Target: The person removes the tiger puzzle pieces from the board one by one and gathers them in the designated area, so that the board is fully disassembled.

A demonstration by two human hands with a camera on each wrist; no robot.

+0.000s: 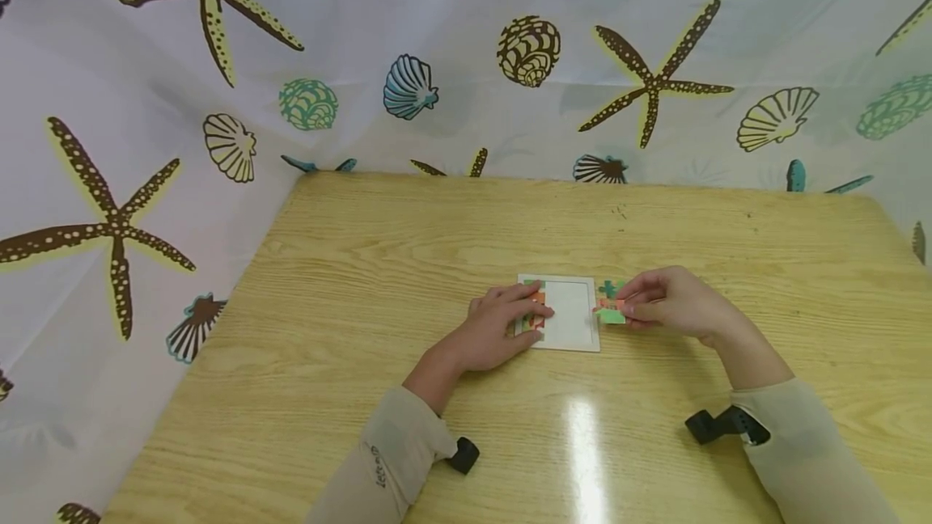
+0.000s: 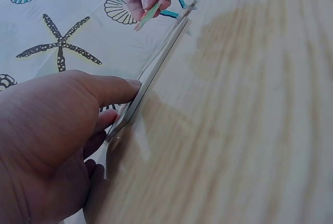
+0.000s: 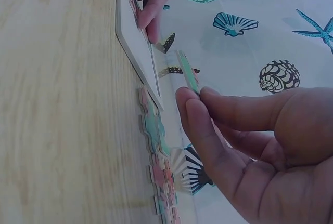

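Observation:
My left hand [image 1: 486, 335] rests on the left side of a small white puzzle tray [image 1: 571, 318], fingers spread over several colourful pieces [image 1: 538, 297] placed there. In the left wrist view its thumb lies along the tray's near edge. Between thumb and fingertips my right hand [image 1: 673, 306] pinches a green and orange jigsaw piece [image 1: 612, 314], just off the tray's right edge. From the right wrist that jigsaw piece [image 3: 188, 72] is seen nearly edge-on, raised above the table. The bare white part of the tray lies between the two hands.
Several loose jigsaw pieces [image 3: 152, 125] lie in a row beside the tray, partly covered by the right hand in the head view. A wood-grain table [image 1: 364, 265] spreads around, with a shell-and-starfish cloth [image 1: 466, 39] hanging behind and on the left.

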